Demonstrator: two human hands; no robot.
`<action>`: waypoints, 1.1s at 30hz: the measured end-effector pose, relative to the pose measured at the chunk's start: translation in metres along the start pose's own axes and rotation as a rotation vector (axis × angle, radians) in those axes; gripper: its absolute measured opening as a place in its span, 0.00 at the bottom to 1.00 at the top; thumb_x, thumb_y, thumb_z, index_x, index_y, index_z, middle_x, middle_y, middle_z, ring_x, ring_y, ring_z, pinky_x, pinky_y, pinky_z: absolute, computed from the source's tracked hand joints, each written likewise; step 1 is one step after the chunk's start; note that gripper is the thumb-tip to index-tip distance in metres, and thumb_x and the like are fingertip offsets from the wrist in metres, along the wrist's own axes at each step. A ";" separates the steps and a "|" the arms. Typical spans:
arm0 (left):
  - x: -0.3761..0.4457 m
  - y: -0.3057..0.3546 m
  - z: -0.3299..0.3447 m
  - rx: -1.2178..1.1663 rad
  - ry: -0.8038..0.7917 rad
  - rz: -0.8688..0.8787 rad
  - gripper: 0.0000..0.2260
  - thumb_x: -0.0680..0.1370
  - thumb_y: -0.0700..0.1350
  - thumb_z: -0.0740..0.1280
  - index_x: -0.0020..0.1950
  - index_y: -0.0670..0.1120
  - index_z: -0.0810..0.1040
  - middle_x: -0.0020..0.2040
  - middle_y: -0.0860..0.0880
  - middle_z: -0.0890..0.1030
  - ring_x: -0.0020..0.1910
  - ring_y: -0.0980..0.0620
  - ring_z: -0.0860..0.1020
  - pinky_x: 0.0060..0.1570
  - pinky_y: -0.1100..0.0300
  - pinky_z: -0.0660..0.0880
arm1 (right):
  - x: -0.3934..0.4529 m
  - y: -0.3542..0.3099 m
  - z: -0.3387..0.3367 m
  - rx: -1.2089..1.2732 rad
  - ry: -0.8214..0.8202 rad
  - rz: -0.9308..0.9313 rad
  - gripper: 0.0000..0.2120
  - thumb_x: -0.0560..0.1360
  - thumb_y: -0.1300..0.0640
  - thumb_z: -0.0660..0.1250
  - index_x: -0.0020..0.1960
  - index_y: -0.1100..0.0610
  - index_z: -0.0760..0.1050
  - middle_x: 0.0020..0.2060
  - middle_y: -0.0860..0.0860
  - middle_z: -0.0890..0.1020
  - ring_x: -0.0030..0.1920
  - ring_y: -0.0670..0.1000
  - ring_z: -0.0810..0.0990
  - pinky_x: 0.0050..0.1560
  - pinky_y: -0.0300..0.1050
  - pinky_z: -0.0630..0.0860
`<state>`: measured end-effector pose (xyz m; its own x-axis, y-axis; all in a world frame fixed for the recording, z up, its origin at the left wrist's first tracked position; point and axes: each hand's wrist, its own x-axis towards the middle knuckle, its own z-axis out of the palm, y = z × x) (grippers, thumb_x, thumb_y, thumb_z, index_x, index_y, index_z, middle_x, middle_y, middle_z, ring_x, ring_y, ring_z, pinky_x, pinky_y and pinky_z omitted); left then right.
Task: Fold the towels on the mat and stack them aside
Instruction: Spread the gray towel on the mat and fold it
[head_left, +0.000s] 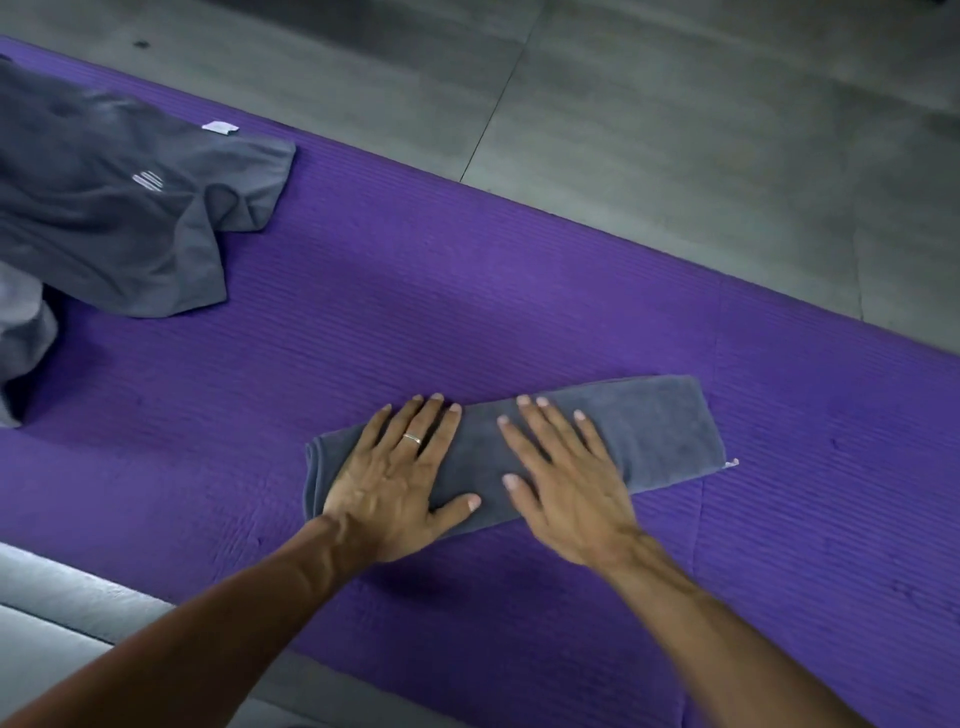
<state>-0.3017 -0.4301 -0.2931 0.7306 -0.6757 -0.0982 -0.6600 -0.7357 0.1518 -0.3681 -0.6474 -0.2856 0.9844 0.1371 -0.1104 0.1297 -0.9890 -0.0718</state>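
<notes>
A grey towel (597, 447) lies folded into a long, narrow band, soft and slightly rumpled at its left end, with a small pale tag poking out at its right corner. It sits on a ribbed purple mat (467, 291) spread over a grey tiled floor (675, 130), nearer the mat's near edge than its far one. A heap of unfolded grey towels (119, 208) is bunched at the mat's left end, well apart. The left hand (389, 478), wearing a ring (412, 438), presses flat on the band's left half with fingers straight; the right hand (566, 478) lies flat beside it on the middle, fingers spread, gripping nothing.
</notes>
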 end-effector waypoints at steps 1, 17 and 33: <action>-0.001 -0.002 0.000 0.003 0.005 -0.010 0.41 0.74 0.70 0.54 0.77 0.42 0.61 0.74 0.42 0.67 0.73 0.43 0.65 0.72 0.43 0.59 | -0.005 0.023 0.001 -0.065 -0.028 -0.007 0.29 0.78 0.42 0.52 0.76 0.52 0.62 0.76 0.53 0.62 0.76 0.53 0.61 0.74 0.58 0.56; -0.009 0.010 -0.001 0.017 0.047 -0.128 0.38 0.76 0.67 0.54 0.73 0.37 0.66 0.65 0.38 0.74 0.61 0.40 0.74 0.61 0.44 0.71 | -0.024 0.088 0.000 -0.341 0.001 -0.105 0.29 0.75 0.56 0.54 0.77 0.52 0.57 0.76 0.55 0.63 0.75 0.57 0.62 0.72 0.64 0.55; -0.053 -0.045 -0.005 -0.143 -0.154 -0.055 0.30 0.76 0.65 0.39 0.78 0.59 0.44 0.80 0.48 0.50 0.79 0.47 0.47 0.76 0.44 0.45 | -0.032 -0.100 0.004 0.060 -0.074 -0.147 0.35 0.67 0.42 0.74 0.71 0.52 0.70 0.72 0.60 0.67 0.73 0.67 0.63 0.69 0.72 0.58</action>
<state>-0.3093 -0.3611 -0.2901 0.7223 -0.6416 -0.2579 -0.5800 -0.7652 0.2793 -0.4131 -0.5524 -0.2789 0.9434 0.2862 -0.1673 0.2622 -0.9530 -0.1519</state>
